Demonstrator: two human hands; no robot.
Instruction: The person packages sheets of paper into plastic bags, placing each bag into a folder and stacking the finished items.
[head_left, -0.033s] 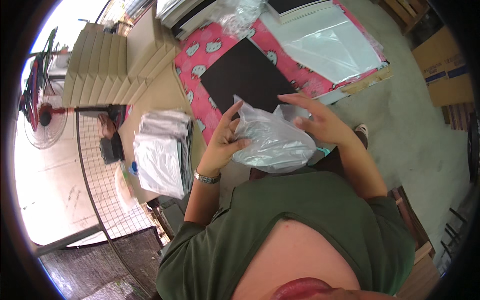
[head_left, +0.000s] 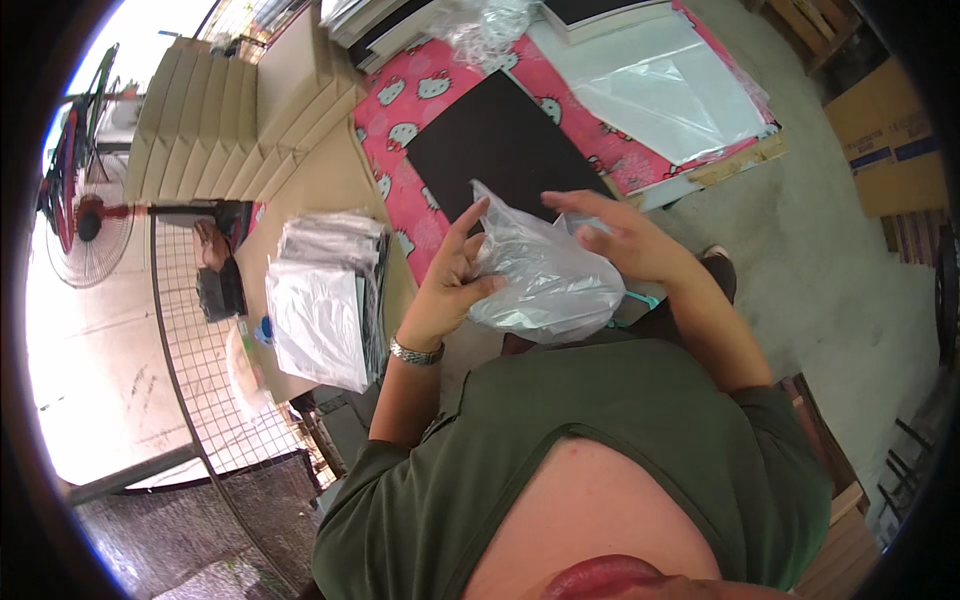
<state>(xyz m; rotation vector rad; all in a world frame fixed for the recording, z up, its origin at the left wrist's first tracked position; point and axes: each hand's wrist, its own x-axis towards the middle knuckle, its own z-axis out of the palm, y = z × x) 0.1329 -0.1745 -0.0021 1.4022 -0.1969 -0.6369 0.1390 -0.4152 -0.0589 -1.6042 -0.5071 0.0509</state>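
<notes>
A clear plastic bag (head_left: 548,285), crinkled and shiny, hangs in front of my body between my two hands. My left hand (head_left: 452,278) grips its left edge, with the thumb across the front and the index finger up at the raised corner. On the other side my right hand (head_left: 630,238) has its index finger stretched out and its thumb apart, close against the bag's upper right edge; its other fingers are partly hidden. Just beyond the bag a flat black board (head_left: 505,135) lies on a pink patterned cover (head_left: 395,100).
Left, a stack of plastic-wrapped sheets (head_left: 315,320) sits beside piled beige folded boards (head_left: 195,125). Wrapped white sheets (head_left: 665,95) and crumpled clear plastic (head_left: 485,30) lie at the far side. A cardboard box (head_left: 890,135) stands right; a fan (head_left: 90,230) is far left.
The plastic bag's right side and my right hand have shifted slightly left. My left hand keeps its grip, almost unmoved.
</notes>
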